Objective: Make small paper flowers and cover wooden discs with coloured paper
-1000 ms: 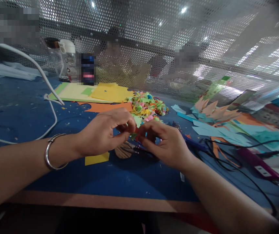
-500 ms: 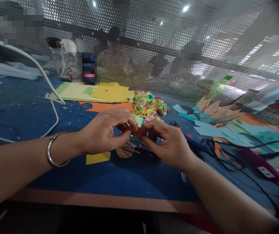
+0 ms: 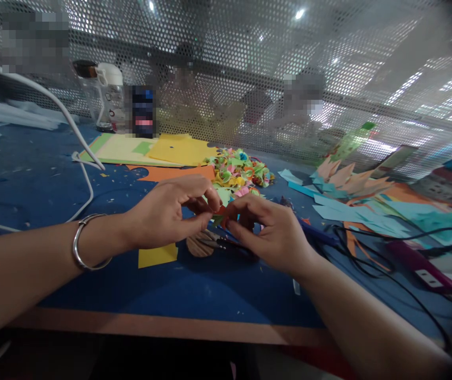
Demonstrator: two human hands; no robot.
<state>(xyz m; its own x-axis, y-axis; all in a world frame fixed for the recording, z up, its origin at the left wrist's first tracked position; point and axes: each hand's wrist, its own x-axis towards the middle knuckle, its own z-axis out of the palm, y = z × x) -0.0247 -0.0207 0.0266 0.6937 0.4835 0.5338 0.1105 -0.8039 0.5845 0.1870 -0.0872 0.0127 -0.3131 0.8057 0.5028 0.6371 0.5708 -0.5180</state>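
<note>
My left hand (image 3: 170, 211) and my right hand (image 3: 269, 229) meet fingertip to fingertip above the blue table. Between them is a small orange and green paper piece (image 3: 218, 216), partly hidden by the fingers. Both hands are closed in a pinch on it. Beneath them, scissors (image 3: 217, 241) lie over a round wooden piece (image 3: 200, 246). To the left of that is a yellow paper square (image 3: 157, 256). Just beyond my fingers sits a heap of small curled paper pieces (image 3: 237, 168) in many colours.
Yellow paper sheets (image 3: 186, 149) and an orange sheet (image 3: 170, 172) lie behind my left hand. Bottles (image 3: 111, 97) stand at the back by a perforated metal screen (image 3: 226, 68). Rightward are blue paper strips (image 3: 364, 217), black cables (image 3: 354, 253) and a purple power strip (image 3: 427, 269).
The hands hold nearly the same pose. My left fingertips have shifted slightly, and more of the green part shows between the hands.
</note>
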